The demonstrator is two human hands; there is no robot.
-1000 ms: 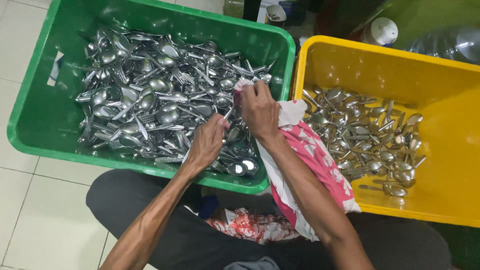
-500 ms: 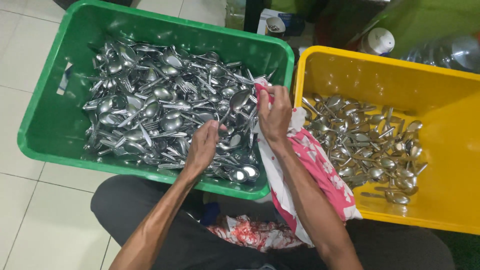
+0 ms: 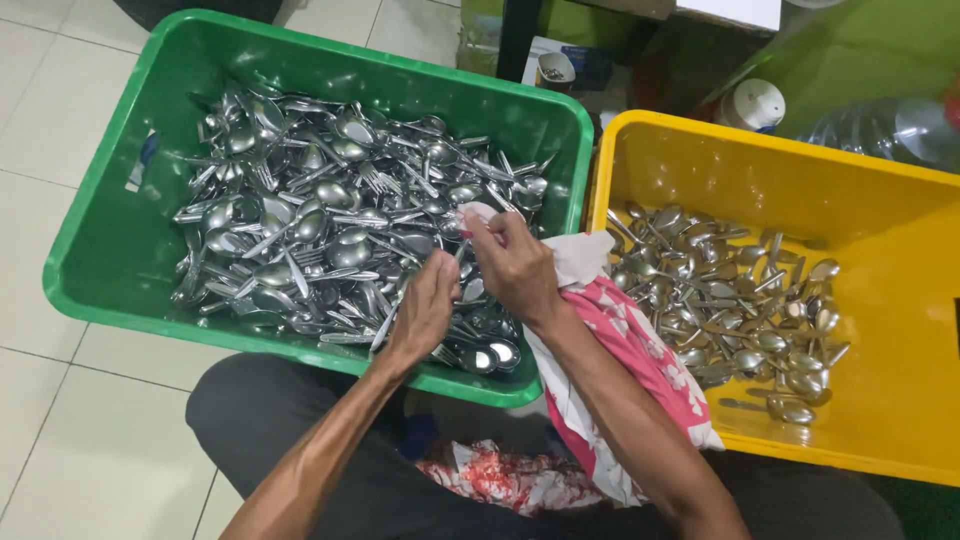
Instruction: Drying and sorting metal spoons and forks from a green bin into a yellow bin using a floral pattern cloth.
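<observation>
Both hands over green crate [image 3: 110, 250] of mixed cutlery. Left hand [image 3: 425, 312] has a closed grip on a spoon handle [image 3: 385, 325]; right hand [image 3: 515, 265] pinches a pink-white cloth [image 3: 640, 350] round the spoon's top. Yellow crate [image 3: 900, 300] of spoons at 3 o'clock, just beside green one

Left hand [image 3: 425, 310] and right hand [image 3: 515, 265], grips closed, close together.

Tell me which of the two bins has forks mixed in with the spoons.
The green bin, under both hands. The yellow bin seems to hold only spoons.
</observation>
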